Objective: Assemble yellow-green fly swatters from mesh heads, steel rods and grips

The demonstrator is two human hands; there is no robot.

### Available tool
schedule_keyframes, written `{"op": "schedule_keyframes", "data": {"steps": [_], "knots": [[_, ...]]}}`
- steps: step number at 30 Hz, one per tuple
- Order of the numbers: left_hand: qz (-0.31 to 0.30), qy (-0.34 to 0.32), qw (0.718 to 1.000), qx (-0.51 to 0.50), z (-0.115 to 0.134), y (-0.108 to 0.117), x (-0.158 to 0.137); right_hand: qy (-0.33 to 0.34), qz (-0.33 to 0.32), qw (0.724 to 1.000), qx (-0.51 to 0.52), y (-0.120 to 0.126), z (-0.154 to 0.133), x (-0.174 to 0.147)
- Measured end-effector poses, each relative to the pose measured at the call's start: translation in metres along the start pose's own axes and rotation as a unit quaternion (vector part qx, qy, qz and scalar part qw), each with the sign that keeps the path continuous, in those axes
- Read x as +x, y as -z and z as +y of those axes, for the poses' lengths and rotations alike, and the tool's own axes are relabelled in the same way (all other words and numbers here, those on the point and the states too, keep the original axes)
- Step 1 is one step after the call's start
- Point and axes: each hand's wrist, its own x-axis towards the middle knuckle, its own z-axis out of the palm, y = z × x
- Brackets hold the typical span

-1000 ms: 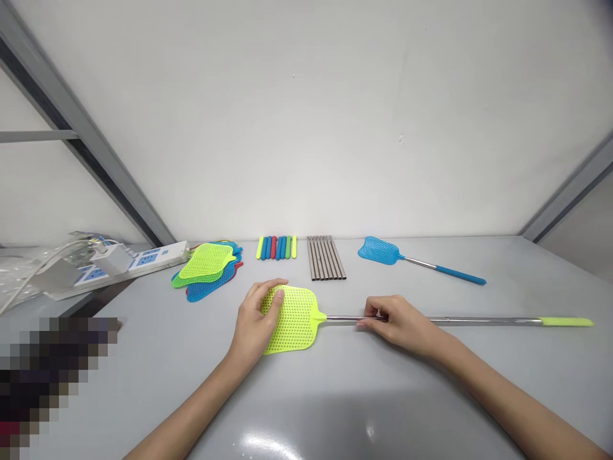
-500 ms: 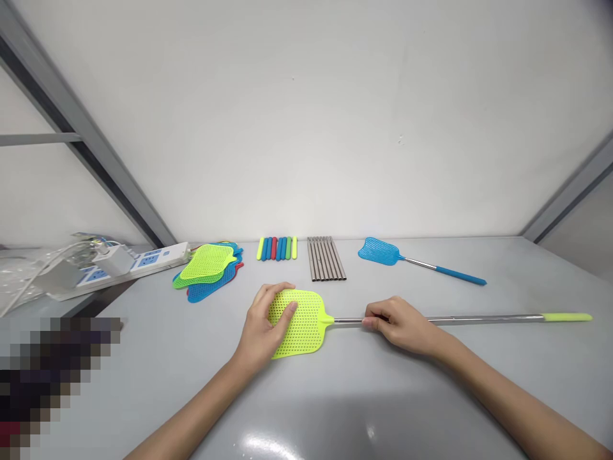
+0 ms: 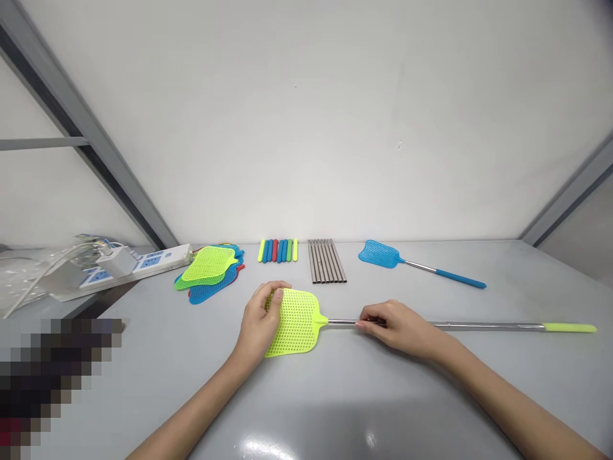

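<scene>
A yellow fly swatter [image 3: 299,322] lies sideways across the front of the table, its metal rod drawn out long and its yellow grip at the right end. My left hand [image 3: 260,321] is closed on the far left edge of the perforated head, thumb on top and the other fingers partly hidden beneath. With thumb and fingers pinched, my right hand [image 3: 395,327] holds the rod a short way right of the head. Behind my right hand, a blue fly swatter [image 3: 382,253] with a shorter rod rests on the table.
Stacked swatter heads [image 3: 209,265] in yellow, green and blue lie at the left. Behind my hands are a row of coloured grip sleeves [image 3: 278,250] and several metal rods [image 3: 327,260]. A power strip [image 3: 163,257] with plugs and cables is at the far left, near clear plastic bags [image 3: 22,281].
The yellow swatter has shifted slightly left, with both hands moving along. My left thumb has drawn back toward the head's left edge. The grip end sits a little lower in view.
</scene>
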Motion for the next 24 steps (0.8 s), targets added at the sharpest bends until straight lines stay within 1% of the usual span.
{"op": "schedule_keyframes", "data": {"steps": [4,8,12,15,17,20,24], "knots": [[0.038,-0.017,0.999,0.006,-0.004,0.008,0.006,-0.010,-0.011,1.000,0.012,0.006,0.004,-0.001],[0.082,-0.014,0.996,0.026,-0.016,0.022,0.016,-0.043,-0.008,0.999,0.002,0.012,0.015,-0.002],[0.092,-0.019,0.994,0.047,-0.023,0.028,0.021,-0.062,-0.013,0.998,0.010,0.019,0.026,-0.003],[0.104,-0.032,0.992,0.057,-0.023,0.028,0.021,-0.085,-0.002,0.996,0.003,0.022,0.032,-0.004],[0.104,-0.035,0.992,0.059,-0.023,0.028,0.021,-0.086,0.004,0.996,-0.001,0.022,0.034,-0.003],[0.098,-0.024,0.993,0.069,-0.023,0.029,0.021,-0.076,0.005,0.997,-0.002,0.021,0.033,-0.003],[0.083,0.008,0.991,0.102,-0.025,0.029,0.022,-0.068,0.016,0.998,-0.012,0.019,0.030,-0.003]]}}
